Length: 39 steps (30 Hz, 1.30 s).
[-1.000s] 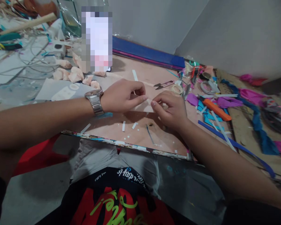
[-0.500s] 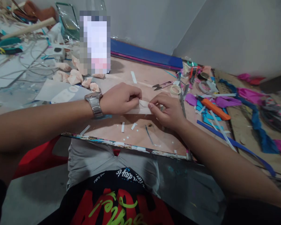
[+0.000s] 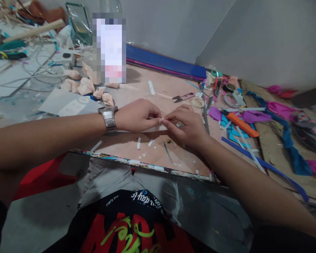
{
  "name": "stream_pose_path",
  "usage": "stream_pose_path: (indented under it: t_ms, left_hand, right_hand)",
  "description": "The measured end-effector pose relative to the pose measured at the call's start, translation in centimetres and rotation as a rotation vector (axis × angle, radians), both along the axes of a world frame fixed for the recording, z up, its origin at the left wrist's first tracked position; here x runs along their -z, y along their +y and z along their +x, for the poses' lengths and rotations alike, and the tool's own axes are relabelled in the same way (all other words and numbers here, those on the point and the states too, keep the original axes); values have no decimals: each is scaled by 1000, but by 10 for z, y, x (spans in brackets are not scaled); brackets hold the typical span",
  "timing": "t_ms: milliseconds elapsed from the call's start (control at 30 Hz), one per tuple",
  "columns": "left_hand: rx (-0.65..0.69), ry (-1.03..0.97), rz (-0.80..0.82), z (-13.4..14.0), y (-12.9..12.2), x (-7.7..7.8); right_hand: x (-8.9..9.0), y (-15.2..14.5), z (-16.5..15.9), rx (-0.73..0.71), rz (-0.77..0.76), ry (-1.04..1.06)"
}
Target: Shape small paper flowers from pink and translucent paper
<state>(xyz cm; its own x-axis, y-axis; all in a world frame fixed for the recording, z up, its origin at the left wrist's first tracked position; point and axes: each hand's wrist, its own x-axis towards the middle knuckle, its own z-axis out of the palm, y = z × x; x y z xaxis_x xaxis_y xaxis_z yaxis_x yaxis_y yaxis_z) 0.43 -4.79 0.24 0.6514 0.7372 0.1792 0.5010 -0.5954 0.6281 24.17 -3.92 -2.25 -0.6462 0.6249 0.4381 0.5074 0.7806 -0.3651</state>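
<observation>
My left hand [image 3: 135, 116], with a metal watch [image 3: 110, 118] on its wrist, is closed in a pinch over the board. My right hand [image 3: 188, 124] is also closed, its thumb and fingertips meeting my left fingertips. A thin white strip, paper-like, is pinched between them and mostly hidden by the fingers; its lower edge [image 3: 158, 128] shows beneath the hands. On the board [image 3: 126, 142] in front of the hands lie small white strip scraps [image 3: 138, 143] and tiny white dots. Thread snips [image 3: 183, 97] and a tape roll [image 3: 198, 102] rest beyond my right hand.
At the back stand a blurred upright screen [image 3: 112, 49] and blue sheets [image 3: 165, 61]. Crumpled peach pieces [image 3: 85, 86] and a printed paper [image 3: 68, 102] lie at left. An orange cutter [image 3: 242, 123], blue strips and purple scraps crowd the right. Pliers [image 3: 10, 49] lie far left.
My hands have come together, so their fingertips now meet. The white strip, which showed between them before, is now mostly covered by the fingers.
</observation>
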Motion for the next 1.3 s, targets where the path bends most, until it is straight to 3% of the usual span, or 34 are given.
stream_pose_path:
  t_ms: [233, 467, 800, 1033, 1300]
  left_hand:
    - [-63, 14, -24, 1, 2, 2]
    - [-33, 40, -64, 0, 1, -1]
    - [-1, 33, -305, -3, 9, 6]
    - [-39, -87, -466, -3, 8, 5]
    - [-44, -78, -392, -3, 9, 2]
  right_hand:
    - [-2, -2, -1, 7, 33, 1]
    - [-3, -2, -3, 55, 19, 1]
    - [-6, -5, -3, 32, 143, -64]
    - [-8, -9, -4, 9, 210, -59]
    - [-8, -11, -4, 6, 231, -31]
